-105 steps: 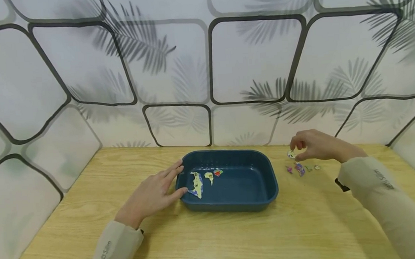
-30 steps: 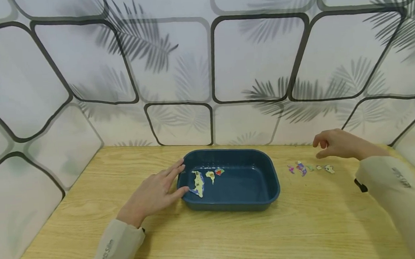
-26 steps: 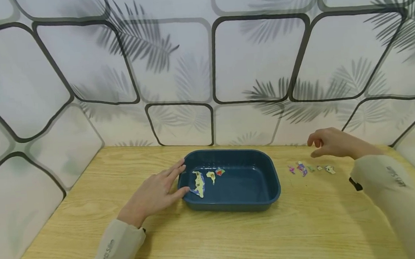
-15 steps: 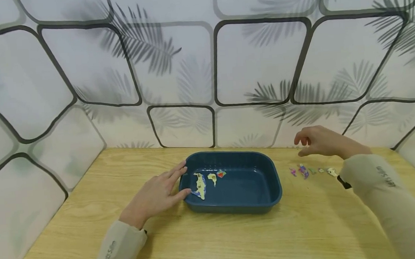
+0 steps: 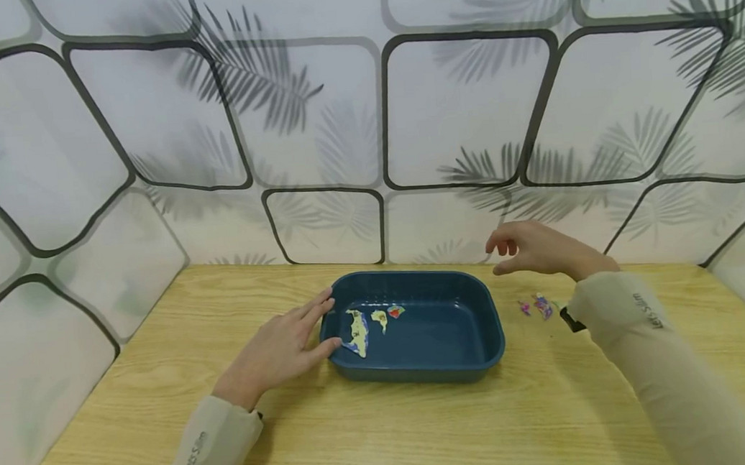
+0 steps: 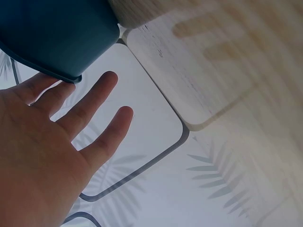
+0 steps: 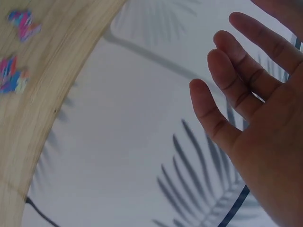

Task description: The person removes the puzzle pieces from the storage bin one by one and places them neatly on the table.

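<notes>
My left hand (image 5: 277, 358) rests with spread, fairly straight fingers at the left rim of a dark blue rectangular tray (image 5: 421, 373). Inside the tray lie a long cream-and-blue sticker-like cutout (image 5: 358, 333), a smaller cream one (image 5: 380, 320) and a red-and-green one (image 5: 395, 311). My right hand (image 5: 539, 247) hovers beyond the tray's back right corner, fingers loosely bent and holding nothing. On the table to the right lie a small pink cutout (image 5: 525, 308) and a purple-and-blue one (image 5: 543, 306). A green piece beside them is mostly hidden behind my right wrist.
The light wood table (image 5: 426, 438) meets a patterned wall (image 5: 320, 222) close behind the tray. Another wall (image 5: 115, 265) rises along the table's left side.
Earlier my right hand held a cream-and-blue cutout; it then lay at the right end of the row. The empty hand has since moved left toward the tray. My left hand stays put.
</notes>
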`<state>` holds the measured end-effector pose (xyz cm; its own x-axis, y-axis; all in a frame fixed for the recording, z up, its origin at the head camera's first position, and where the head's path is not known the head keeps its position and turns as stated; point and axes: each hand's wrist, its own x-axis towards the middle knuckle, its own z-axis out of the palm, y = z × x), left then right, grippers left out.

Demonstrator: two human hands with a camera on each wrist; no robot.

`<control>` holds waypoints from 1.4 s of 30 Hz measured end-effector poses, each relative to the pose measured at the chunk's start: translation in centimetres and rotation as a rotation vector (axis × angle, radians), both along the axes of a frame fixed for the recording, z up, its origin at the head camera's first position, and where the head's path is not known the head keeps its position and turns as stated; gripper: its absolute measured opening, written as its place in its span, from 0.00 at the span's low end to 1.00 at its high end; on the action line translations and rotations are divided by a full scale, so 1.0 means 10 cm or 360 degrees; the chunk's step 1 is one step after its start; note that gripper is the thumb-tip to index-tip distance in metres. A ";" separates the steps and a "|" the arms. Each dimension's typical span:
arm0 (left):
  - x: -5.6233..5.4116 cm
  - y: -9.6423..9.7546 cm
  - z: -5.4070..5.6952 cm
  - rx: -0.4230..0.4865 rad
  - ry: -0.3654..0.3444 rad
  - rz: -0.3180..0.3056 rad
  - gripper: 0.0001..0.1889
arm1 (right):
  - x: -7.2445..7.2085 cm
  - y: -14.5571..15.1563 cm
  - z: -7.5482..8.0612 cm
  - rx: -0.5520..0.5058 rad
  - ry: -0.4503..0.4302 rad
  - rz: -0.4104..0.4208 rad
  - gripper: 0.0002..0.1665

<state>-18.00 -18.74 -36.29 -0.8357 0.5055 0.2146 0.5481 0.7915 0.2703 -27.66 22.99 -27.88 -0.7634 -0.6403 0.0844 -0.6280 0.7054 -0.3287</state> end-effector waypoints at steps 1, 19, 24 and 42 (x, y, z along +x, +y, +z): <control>0.00 0.00 0.00 -0.0002 0.0006 0.0001 0.36 | 0.00 -0.03 -0.01 -0.0012 -0.0003 0.0018 0.14; 0.00 0.01 0.01 0.0022 -0.0046 0.0009 0.36 | -0.02 -0.54 -0.14 -0.0070 -0.0103 0.0136 0.15; 0.00 -0.01 -0.01 0.0035 -0.0045 0.0011 0.36 | -0.02 -0.69 -0.16 -0.0043 -0.0102 0.0171 0.16; -0.01 -0.01 -0.01 0.0050 0.0000 -0.0003 0.35 | -0.02 -1.02 -0.11 0.0101 -0.0096 0.0281 0.21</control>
